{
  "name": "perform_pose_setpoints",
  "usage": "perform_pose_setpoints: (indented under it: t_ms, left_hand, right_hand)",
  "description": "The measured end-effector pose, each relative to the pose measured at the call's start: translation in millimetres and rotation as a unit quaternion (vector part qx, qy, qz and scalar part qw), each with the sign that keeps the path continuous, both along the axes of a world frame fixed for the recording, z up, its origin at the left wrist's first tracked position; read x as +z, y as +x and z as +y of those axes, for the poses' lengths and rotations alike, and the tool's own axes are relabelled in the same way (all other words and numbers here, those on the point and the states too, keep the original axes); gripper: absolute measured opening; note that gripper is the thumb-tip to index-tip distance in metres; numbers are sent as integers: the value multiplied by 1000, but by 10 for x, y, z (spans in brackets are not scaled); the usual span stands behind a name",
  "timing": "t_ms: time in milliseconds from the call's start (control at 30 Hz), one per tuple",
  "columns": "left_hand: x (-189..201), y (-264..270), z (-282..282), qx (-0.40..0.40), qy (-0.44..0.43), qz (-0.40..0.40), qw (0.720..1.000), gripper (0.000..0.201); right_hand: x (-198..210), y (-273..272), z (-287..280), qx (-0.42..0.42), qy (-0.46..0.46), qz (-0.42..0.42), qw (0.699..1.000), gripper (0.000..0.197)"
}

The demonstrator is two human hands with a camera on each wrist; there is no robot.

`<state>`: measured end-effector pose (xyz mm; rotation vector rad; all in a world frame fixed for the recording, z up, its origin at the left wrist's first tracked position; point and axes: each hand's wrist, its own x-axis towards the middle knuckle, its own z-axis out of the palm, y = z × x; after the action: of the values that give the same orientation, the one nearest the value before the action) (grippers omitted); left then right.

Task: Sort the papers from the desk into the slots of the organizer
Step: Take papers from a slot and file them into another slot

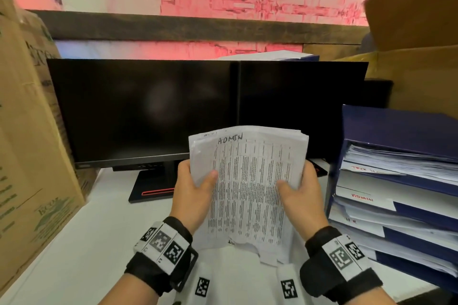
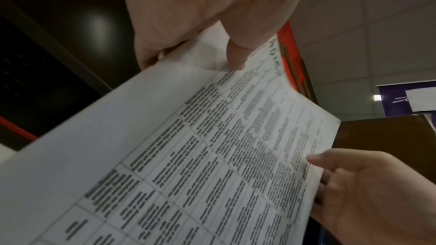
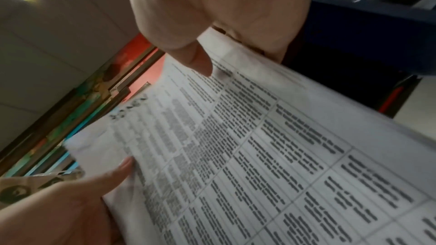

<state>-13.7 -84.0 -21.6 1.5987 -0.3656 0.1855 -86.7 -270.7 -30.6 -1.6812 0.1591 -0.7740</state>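
Holding the sheaf of papers (image 1: 247,188) in both hands, I have it up off the bench (image 1: 74,242), in front of the dark monitor (image 1: 148,111). Its long axis runs away from me, the top edge tilted up toward the screen and the torn lower edge nearest my body. The printed table faces me, with "ADMIN" handwritten at the top.

My left hand (image 1: 192,193) takes the left edge, thumb pressed on the printed face and fingers curled behind; the left wrist view shows the same grip (image 2: 188,16), closed on the sheaf. My right hand (image 1: 301,195) does likewise on the right edge, thumb on the front and fingers behind (image 3: 212,6).

Just right of the papers stands the blue organizer (image 1: 357,129), its slots stacked one above another. Each visible slot holds a pile of white sheets. White labels sit at the slot fronts: one (image 1: 363,197) reads "ADMIN" in red, the one below (image 1: 350,220) reads "HR", and I cannot read the upper one (image 1: 361,168).

A cardboard box (image 1: 27,156) stands at the left of the bench, and another (image 1: 421,57) behind the organizer.
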Motion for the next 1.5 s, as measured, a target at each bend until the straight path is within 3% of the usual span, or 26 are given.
perform_pose_setpoints:
  t_ms: [233,433,500,600,733,900,1000,1133,1267,1500]
  left_hand:
    - [36,-34,-52,-36,45,-25,998,27]
    - [85,-53,-99,-16,25,-41,999,16]
    - [151,-55,-85,1,-8,-49,999,18]
    - [164,8,11,14,-39,-54,998,30]
    - [101,27,16,4,-25,-48,999,45]
    - [93,10,-1,5,-33,-39,999,32]
    - [182,-83,-75,12,-15,-64,998,19]
    - [326,-172,-169,26,-8,-131,991,17]
    - [100,-102,-149,26,47,-64,997,20]
    - [-427,56,-128,19,122,49,991,30]
  right_hand:
    - [13,5,39,20,1,-33,999,60]
    - [63,122,125,-24,-53,-11,998,41]
    - [156,109,111,-28,-51,-44,997,38]
    - [239,44,2,-12,-18,-85,996,50]
    - [177,13,-49,19,2,-65,998,68]
    - [111,-13,-77,10,55,-82,995,48]
    - [136,-4,22,-42,14,-63,997,27]
    - [259,22,99,-70,-32,-113,991,29]
    - [95,77,59,-39,-73,-36,996,36]
    - [-450,106,-28,14,-44,92,995,42]
